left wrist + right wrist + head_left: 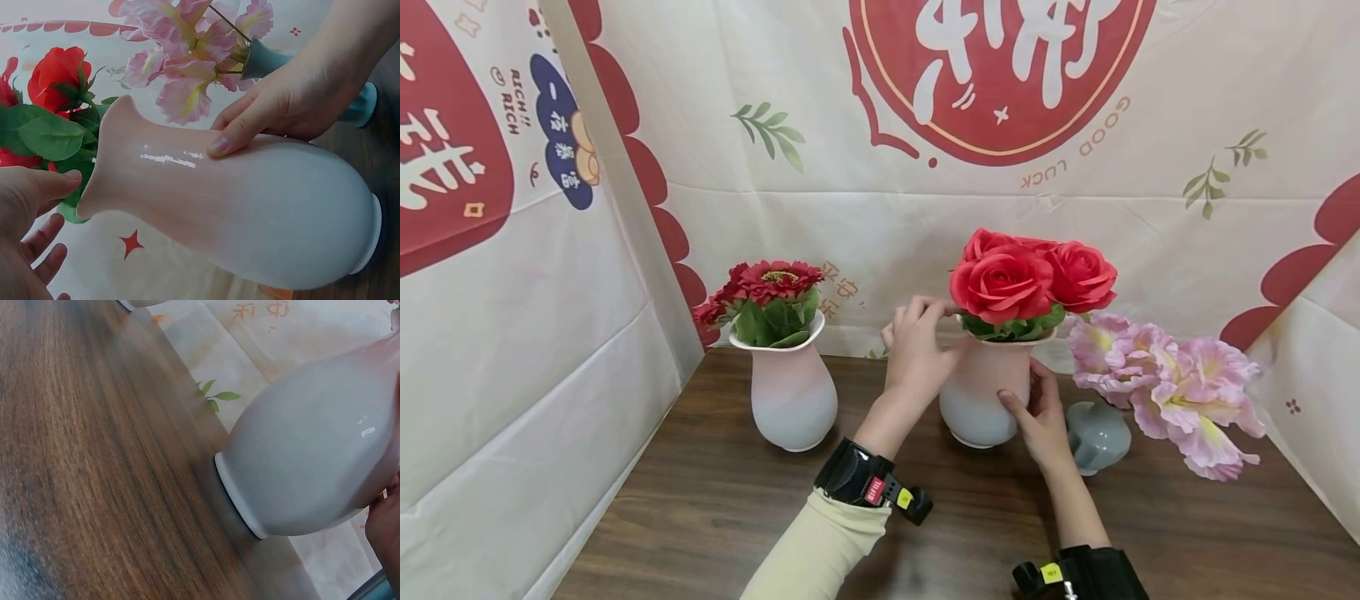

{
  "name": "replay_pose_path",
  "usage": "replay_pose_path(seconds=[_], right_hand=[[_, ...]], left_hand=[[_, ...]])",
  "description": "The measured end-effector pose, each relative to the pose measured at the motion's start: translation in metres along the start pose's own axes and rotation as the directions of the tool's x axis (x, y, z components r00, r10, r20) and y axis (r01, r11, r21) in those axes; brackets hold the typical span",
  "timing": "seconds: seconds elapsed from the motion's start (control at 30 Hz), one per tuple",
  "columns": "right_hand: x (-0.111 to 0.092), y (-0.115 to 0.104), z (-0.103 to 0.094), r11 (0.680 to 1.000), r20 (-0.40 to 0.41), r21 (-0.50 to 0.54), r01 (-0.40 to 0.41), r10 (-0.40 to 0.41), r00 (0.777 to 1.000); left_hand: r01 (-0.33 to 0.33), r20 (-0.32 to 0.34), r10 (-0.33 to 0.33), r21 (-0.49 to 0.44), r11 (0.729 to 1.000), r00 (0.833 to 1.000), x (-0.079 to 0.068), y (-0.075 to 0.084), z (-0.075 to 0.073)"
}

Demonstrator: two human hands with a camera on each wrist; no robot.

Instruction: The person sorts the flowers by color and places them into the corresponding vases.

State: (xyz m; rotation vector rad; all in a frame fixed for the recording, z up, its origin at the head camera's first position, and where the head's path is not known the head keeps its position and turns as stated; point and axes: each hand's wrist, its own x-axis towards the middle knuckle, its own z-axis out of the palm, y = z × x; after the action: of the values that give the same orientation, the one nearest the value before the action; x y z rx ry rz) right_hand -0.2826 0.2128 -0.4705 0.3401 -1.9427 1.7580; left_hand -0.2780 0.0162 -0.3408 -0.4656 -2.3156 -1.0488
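A pink-and-white vase (981,396) stands upright on the table, holding red roses (1011,279) with green leaves (59,134). My right hand (1043,421) grips its right side, thumb on the front and fingers behind. At the left of its mouth is my left hand (919,354). In the left wrist view, the left thumb reaches the leaves near the rim, while the other fingers are loosely bent around nothing. The right wrist view shows the vase's white lower body (312,450) and base, with only part of the right hand (386,522) at the edge.
A similar vase (793,400) with dark red flowers (775,283) stands to the left. Close beside my right hand is a small blue-green vase (1099,437) with pink flowers (1180,375) leaning right. Printed cloth (895,179) hangs behind the wooden table (700,500).
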Motion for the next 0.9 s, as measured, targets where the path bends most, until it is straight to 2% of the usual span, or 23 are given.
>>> replay_pose_path(seconds=[0.23, 0.43, 0.67, 0.9], right_hand=[[0.001, 0.001, 0.002, 0.999, 0.011, 0.028, 0.022, -0.023, 1.000], [0.004, 0.003, 0.003, 0.998, 0.034, 0.050, 0.034, -0.035, 0.999], [0.006, -0.001, -0.002, 0.999, 0.063, -0.032, 0.027, -0.025, 0.998], [0.004, -0.018, -0.011, 0.983, 0.087, -0.174, -0.065, 0.081, 0.993]], left_hand=[[0.021, 0.009, -0.021, 0.002, 1.000, 1.000, -0.010, -0.018, -0.007], [0.039, 0.045, -0.041, 0.037, 0.999, 0.998, -0.021, -0.034, -0.012], [-0.022, 0.089, 0.011, 0.115, 0.993, 0.996, -0.028, -0.047, -0.016], [-0.075, 0.149, 0.048, 0.176, 0.982, 0.988, -0.034, -0.053, -0.019]])
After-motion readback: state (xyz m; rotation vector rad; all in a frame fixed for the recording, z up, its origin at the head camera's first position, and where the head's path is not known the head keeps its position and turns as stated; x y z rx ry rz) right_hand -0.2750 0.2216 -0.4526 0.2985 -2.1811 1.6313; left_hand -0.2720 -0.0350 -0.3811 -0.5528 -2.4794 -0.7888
